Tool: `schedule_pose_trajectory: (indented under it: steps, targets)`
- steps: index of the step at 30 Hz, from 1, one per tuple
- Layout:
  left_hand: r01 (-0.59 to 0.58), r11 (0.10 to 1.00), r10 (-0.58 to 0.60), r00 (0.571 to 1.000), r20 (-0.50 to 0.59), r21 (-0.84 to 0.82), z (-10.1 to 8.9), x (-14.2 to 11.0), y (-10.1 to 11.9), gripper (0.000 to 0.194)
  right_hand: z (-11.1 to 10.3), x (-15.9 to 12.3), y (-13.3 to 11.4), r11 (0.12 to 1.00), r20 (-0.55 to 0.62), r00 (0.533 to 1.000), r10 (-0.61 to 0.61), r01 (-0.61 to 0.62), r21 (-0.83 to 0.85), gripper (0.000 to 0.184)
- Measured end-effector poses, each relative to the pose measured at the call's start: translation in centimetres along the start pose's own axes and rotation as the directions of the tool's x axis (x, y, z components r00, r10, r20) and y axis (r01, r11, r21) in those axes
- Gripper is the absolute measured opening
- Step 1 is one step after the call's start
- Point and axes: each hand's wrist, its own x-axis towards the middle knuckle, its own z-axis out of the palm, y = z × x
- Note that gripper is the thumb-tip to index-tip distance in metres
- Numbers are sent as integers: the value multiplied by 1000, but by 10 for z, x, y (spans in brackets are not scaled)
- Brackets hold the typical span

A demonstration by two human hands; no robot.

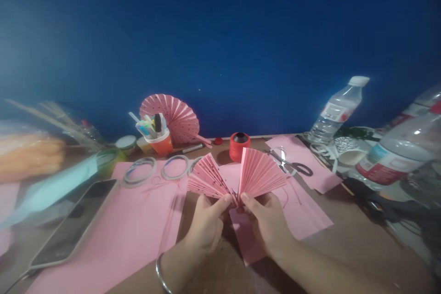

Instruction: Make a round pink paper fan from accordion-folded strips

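A pleated pink paper fan [262,172] is spread in two wings above the table, its left wing marked with dark dots. My left hand [209,220] pinches the base of the left wing between thumb and fingers. At the base of the right wing, my right hand [265,220] grips the folds in the same way. Both thumbs lie close together near the gathered middle, where a small dark tie or slit shows but is too small to make out. Straight behind the fan stands a red spool of string [239,147].
Pink paper sheets [113,229] cover much of the brown table. Tape rolls [139,172], scissors [292,164] and a phone [76,225] lie around. A finished round fan [172,117] leans behind a pen cup [160,140]. Plastic bottles [339,110] stand at right, before the blue wall [220,46].
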Motion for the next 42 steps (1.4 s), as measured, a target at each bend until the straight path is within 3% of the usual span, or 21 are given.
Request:
schedule_pose_trajectory:
  steps: [6, 13, 23, 30, 33, 37, 42]
  targets:
    - [25, 996, -23, 999, 25, -88, -4, 0, -2, 13, 1, -2, -1, 999, 34, 999, -13, 12, 31, 11]
    - [-2, 999, 1, 1000, -15, -43, -5, 0, -3, 15, 0, 0, 0, 999, 0, 999, -32, 32, -17, 11]
    - [-138, 990, 131, 976, -176, -27, -7, 5, 1, 4, 0, 1, 0, 997, -97, 995, 3, -10, -73, 16]
    - [-116, 993, 115, 980, -160, 6, -7, 5, 0, 6, -6, 5, 6, 979, -170, 985, 30, -63, -195, 22]
    - [-105, 994, 107, 983, -150, 18, -7, 4, 0, 6, -4, 5, 4, 991, -112, 993, 30, -44, -125, 19]
    - [-111, 992, 117, 985, -130, 55, -8, 4, 0, 5, 0, 5, -1, 992, -65, 990, 124, -126, -25, 19]
    - [-106, 990, 116, 986, -122, 88, -8, 5, -1, 5, 3, 6, -6, 988, -87, 987, 133, -140, -68, 31]
